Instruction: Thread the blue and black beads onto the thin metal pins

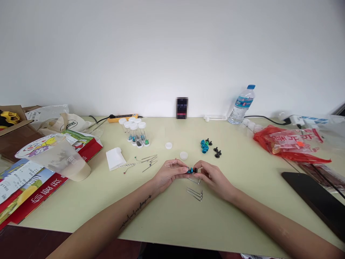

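Near the middle of the table, my left hand (171, 173) is closed on a small blue part (191, 170), with a thin wire loop by its fingers. My right hand (214, 177) meets it from the right, its fingers pinching a small black part (195, 170) against the blue one. Just below the hands lie several bent metal pins (195, 193). Beyond them are two white caps (183, 155). Blue and green pieces (204, 146) and black pieces (218, 152) sit behind my right hand.
Capped clear tubes (134, 133) stand at the back left, near a white tissue (115, 158) and wire pieces (140, 163). A tilted plastic cup (63, 160) lies on boxes at left. A water bottle (242, 105), red bag (291, 143) and black phone-like slab (312, 198) are at right.
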The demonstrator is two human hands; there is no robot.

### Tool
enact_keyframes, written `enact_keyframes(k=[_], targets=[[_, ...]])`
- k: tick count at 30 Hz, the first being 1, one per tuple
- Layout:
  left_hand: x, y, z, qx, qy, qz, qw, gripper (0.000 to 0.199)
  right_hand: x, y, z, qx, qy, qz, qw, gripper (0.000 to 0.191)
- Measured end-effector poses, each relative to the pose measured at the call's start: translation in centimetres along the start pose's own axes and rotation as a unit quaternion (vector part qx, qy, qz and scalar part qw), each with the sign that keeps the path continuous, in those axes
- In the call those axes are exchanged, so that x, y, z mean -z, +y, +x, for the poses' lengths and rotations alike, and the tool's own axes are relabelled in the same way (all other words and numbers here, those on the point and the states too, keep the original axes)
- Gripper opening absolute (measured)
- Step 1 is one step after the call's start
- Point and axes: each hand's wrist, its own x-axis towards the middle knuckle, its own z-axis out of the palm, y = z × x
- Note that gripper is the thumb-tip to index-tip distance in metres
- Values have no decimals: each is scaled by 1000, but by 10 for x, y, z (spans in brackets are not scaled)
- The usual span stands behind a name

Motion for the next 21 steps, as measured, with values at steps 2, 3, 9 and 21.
enact_keyframes(k=[2,3,9,21], targets=[[0,0,0,0,2,4,1000,25,-1,1,0,-2,10,0,1000,25],[0,0,1,0,1,3,1000,25,-1,1,0,-2,11,0,1000,26],[1,-1,0,4,-15,-7,1000,23,1,-2,1,15,-21,10,1000,37],[0,0,1,0,9,0,1000,25,-1,2,0,-8,15,9,1000,27]])
